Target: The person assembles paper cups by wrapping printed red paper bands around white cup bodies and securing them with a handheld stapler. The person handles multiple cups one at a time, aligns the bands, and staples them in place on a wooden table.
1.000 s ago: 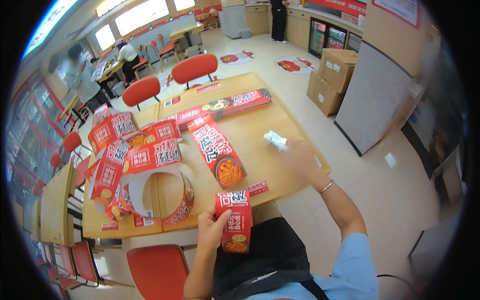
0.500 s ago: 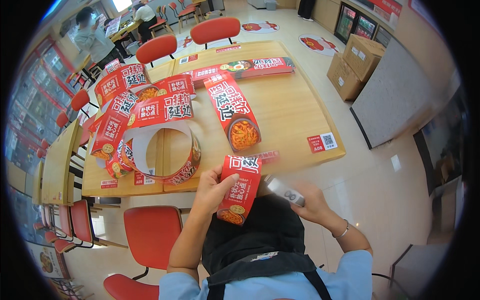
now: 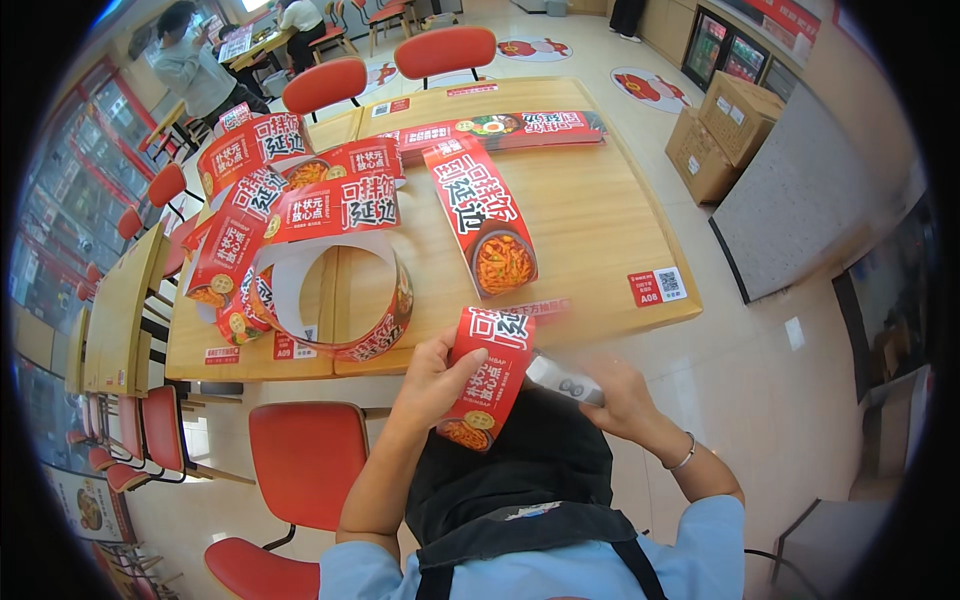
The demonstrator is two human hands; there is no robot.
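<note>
My left hand (image 3: 437, 385) grips a red printed paper strip (image 3: 490, 375) with the thumb on its face; its upper end curves away. At the strip's right edge, my right hand (image 3: 622, 397) is closed around a white-and-grey stapler-like tool (image 3: 565, 380), its dark tip close to the paper. How far the tip overlaps the strip I cannot tell. Just beyond, a flat strip (image 3: 485, 220) lies on the wooden table (image 3: 600, 230). A stack of flat strips (image 3: 500, 130) is behind it. Several strips bent into rings (image 3: 340, 215) cluster on the table's left half.
Red chairs stand at the far edge (image 3: 445, 52) and near left (image 3: 308, 465). Cardboard boxes (image 3: 735, 120) are stacked at the right, beside a grey panel (image 3: 800, 200). Another table (image 3: 125, 310) is at the left. A person (image 3: 190, 70) stands at the far left.
The view has shifted slightly, so the table appears a little farther right. Both hands keep their holds; the tool's tip stays by the strip's right edge.
</note>
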